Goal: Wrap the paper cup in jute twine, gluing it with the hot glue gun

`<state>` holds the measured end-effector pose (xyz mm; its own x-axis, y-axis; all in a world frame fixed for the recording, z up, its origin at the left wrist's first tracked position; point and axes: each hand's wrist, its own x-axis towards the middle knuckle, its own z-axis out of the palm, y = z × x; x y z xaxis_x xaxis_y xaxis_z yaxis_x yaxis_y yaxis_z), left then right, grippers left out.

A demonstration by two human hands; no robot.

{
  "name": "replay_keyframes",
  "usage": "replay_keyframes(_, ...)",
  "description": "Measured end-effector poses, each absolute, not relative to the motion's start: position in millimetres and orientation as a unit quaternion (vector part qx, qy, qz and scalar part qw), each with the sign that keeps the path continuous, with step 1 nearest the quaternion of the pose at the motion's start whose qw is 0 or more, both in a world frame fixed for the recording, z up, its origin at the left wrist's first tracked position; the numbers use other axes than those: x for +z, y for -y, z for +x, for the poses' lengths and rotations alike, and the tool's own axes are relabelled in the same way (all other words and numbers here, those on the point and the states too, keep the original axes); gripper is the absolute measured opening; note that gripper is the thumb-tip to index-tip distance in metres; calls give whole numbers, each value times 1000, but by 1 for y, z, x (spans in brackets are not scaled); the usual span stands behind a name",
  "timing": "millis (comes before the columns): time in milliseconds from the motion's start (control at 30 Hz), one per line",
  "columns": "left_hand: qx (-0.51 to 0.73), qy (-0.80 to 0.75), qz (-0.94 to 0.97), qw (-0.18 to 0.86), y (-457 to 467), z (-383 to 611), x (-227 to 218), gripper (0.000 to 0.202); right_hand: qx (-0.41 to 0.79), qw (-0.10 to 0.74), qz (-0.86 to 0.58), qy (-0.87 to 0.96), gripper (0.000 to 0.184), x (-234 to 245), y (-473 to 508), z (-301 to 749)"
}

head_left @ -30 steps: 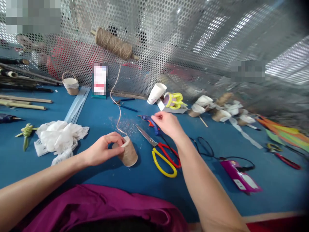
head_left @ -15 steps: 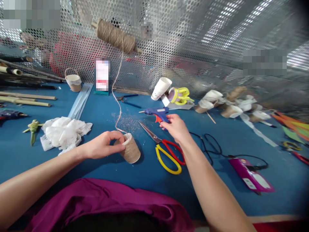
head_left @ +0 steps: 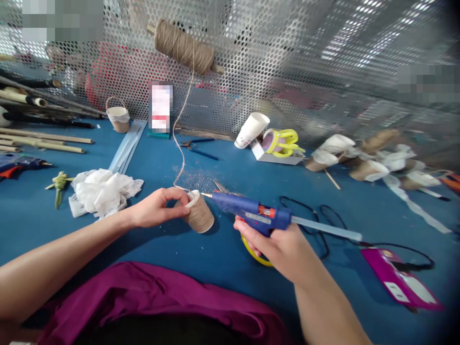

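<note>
My left hand (head_left: 167, 207) pinches the rim of a small paper cup (head_left: 201, 214) wrapped in twine, which lies tilted on the blue table. From the cup's rim a strand of twine (head_left: 183, 155) runs up to a large spool (head_left: 184, 47). My right hand (head_left: 276, 244) grips a blue hot glue gun (head_left: 255, 211), its nozzle close to the cup's rim; whether they touch I cannot tell. A clear glue stick (head_left: 327, 227) sticks out of its back. Beneath the gun and hand lie scissors, mostly hidden, with a yellow handle (head_left: 254, 250) showing.
Crumpled white lace (head_left: 104, 191) and a second glue gun (head_left: 21, 164) lie left. Glue sticks (head_left: 125, 146), a small basket (head_left: 119, 120), a phone (head_left: 160, 108) and pliers (head_left: 201, 147) are behind. Rightward are a tape dispenser (head_left: 282, 143), wrapped cups (head_left: 368, 170) and a purple pouch (head_left: 402, 280).
My right hand has lifted the glue gun off the table and brought its nozzle toward the cup, covering much of the scissors. My left hand still holds the cup. The view has shifted slightly.
</note>
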<state>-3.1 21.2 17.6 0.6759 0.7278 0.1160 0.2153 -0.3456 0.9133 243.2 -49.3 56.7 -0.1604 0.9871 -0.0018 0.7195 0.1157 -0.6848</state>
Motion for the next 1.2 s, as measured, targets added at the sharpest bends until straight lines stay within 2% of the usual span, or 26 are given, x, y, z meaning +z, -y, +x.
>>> replay_keyframes(100, 274, -302, 786, 465, -22, -3, 18, 16, 205, 237, -571, 759, 30, 56, 51, 240)
replay_keyframes(200, 267, -298, 788, 467, -22, -3, 19, 17, 178, 246, -549, 779, 26, 56, 50, 235)
replay_keyframes(533, 254, -301, 780, 487, -23, -3, 20, 19, 163, 256, -547, 780, 12, 53, 52, 230)
replay_keyframes(667, 266, -293, 768, 504, -23, -4, 17, 14, 160, 268, -535, 785, 8, 52, 53, 229)
replay_keyframes(1200, 272, -289, 767, 504, -24, -5, 15, 11, 125, 265, -528, 797, 8, 49, 54, 228)
